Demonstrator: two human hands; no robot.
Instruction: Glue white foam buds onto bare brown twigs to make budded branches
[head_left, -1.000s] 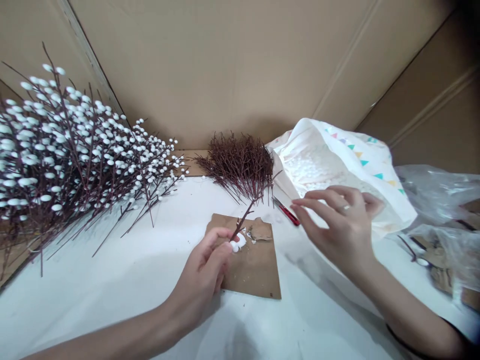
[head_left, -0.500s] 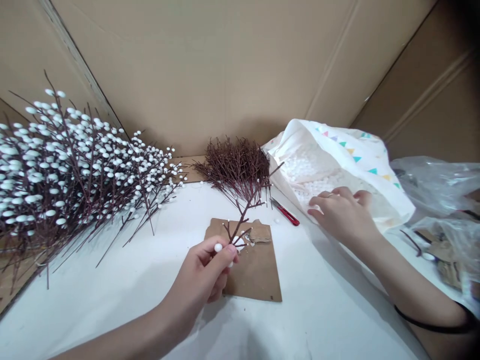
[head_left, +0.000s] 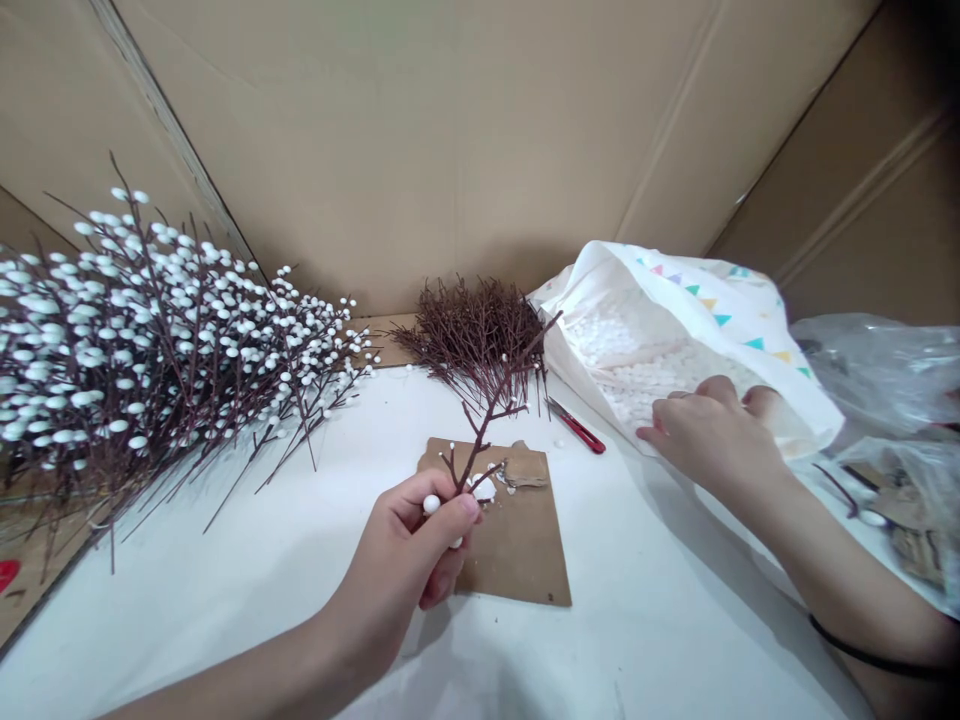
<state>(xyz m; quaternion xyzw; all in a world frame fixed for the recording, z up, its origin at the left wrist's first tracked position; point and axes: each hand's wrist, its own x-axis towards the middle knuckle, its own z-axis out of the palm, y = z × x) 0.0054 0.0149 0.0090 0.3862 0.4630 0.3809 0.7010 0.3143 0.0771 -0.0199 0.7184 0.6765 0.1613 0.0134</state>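
Thumb and bent fingers of our left hand (head_left: 416, 548), low in the centre of the frame, close firmly on a dark twig (head_left: 474, 457) that slants up and right. 2 white balls (head_left: 431, 505) show at that grip, 1 by the forefinger and 1 under the thumb; we cannot tell whether both are fixed to the twig. Our right hand (head_left: 718, 440), right of centre, is loosely curled at the mouth of the bag (head_left: 739, 300), fingertips partly hidden, so we cannot tell whether it has hold of anything.

Under the twig lies card (head_left: 517, 560) with a white blob (head_left: 484, 489) and a torn scrap (head_left: 527, 468). If our left hand sinks, we judge, a side shoot could smear the blob; too hard a pinch could snap the twig.

The bag holds a heap of beads (head_left: 622, 365); our wrist catching its low lip might spill some. Snips (head_left: 585, 433) lie near it, and could nick it if it slid left.

Beyond, at centre, the twig's tip overlaps a bare bundle (head_left: 480, 325); if they touch, a sideways pull might snag. A berried pile (head_left: 150, 330) spreads across the left, and clear plastic (head_left: 877, 365) lies far right.
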